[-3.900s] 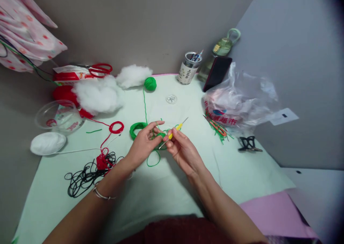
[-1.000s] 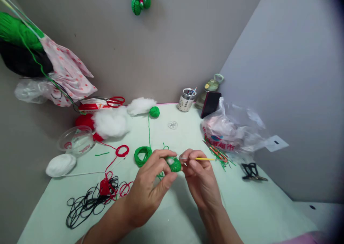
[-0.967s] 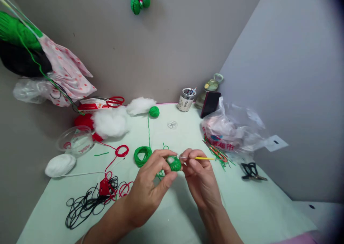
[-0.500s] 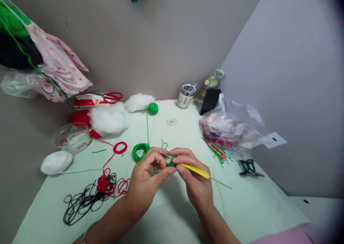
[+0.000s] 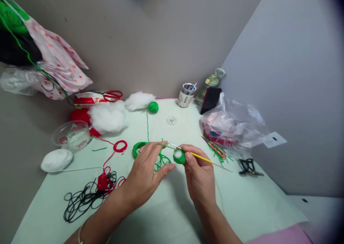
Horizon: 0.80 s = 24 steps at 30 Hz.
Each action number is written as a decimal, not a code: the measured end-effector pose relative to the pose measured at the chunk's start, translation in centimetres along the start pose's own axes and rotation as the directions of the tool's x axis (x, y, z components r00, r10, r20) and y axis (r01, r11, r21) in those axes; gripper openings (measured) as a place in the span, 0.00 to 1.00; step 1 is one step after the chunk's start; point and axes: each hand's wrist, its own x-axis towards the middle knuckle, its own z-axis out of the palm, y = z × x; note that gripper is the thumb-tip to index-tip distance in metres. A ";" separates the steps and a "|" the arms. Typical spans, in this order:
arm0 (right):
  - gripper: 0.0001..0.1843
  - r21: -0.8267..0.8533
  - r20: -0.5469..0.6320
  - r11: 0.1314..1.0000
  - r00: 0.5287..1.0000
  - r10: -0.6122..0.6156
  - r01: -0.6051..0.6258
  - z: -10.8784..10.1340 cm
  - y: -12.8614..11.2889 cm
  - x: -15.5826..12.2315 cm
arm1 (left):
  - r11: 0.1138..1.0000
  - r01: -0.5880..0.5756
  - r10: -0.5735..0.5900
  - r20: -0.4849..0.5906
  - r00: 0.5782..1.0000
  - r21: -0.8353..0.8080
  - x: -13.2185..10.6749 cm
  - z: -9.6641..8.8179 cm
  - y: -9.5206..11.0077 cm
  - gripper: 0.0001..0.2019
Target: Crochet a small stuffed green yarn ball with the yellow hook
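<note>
My right hand [image 5: 200, 176] is closed around a crochet hook [image 5: 200, 157] with a yellow handle, its metal tip pointing left. The same fingers grip a small green crocheted piece [image 5: 179, 157], whose opening shows white stuffing. A strand of green yarn [image 5: 167, 145] stretches from the piece to the fingers of my left hand [image 5: 146, 176], which carries it with the thumb held apart. Loose green loops [image 5: 162, 161] hang just beyond the left thumb. Exactly how the yarn is wound on the left fingers is hidden.
At left lie red yarn [image 5: 120, 146], tangled black cord [image 5: 83, 199], a white yarn ball [image 5: 57, 161] and fluffy stuffing [image 5: 107, 118]. A green ball [image 5: 153, 107] and pen tin [image 5: 186, 95] stand behind. At right are a plastic bag [image 5: 231, 124], orange cutter [image 5: 217, 149] and black clip [image 5: 250, 167].
My left hand has let go of the green piece and moved left, drawing the yarn out. The piece and hook have shifted slightly right in my right hand.
</note>
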 end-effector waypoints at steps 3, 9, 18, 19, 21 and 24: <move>0.04 -0.060 0.026 0.993 0.995 -0.099 0.100 0.0 0.2 -0.3 | 0.959 0.113 -0.143 -0.098 0.985 -0.261 -0.2 0.5 0.8 0.25; 0.06 -0.210 0.071 0.951 0.974 -0.216 0.227 0.4 0.1 -1.2 | 0.835 0.195 -0.321 -0.169 0.932 -0.514 -0.8 1.7 2.5 0.30; 0.06 -0.284 -0.013 0.930 0.968 -0.249 0.235 1.3 0.4 -2.2 | 0.996 -0.084 0.068 -0.304 0.950 -0.038 -1.4 2.5 1.3 0.27; 0.06 -0.292 -0.006 0.926 0.968 -0.251 0.238 1.4 0.4 -2.2 | 0.995 -0.092 0.080 -0.303 0.950 -0.024 -1.4 2.4 1.3 0.27; 0.06 -0.302 0.019 0.923 0.969 -0.245 0.239 1.4 0.2 -2.1 | 0.997 -0.038 0.019 -0.291 0.956 -0.061 -1.3 2.3 1.3 0.28; 0.05 -0.281 0.037 0.930 0.971 -0.235 0.235 0.9 -0.1 -1.6 | 0.958 0.120 -0.179 -0.220 0.959 -0.259 -1.1 2.0 1.8 0.32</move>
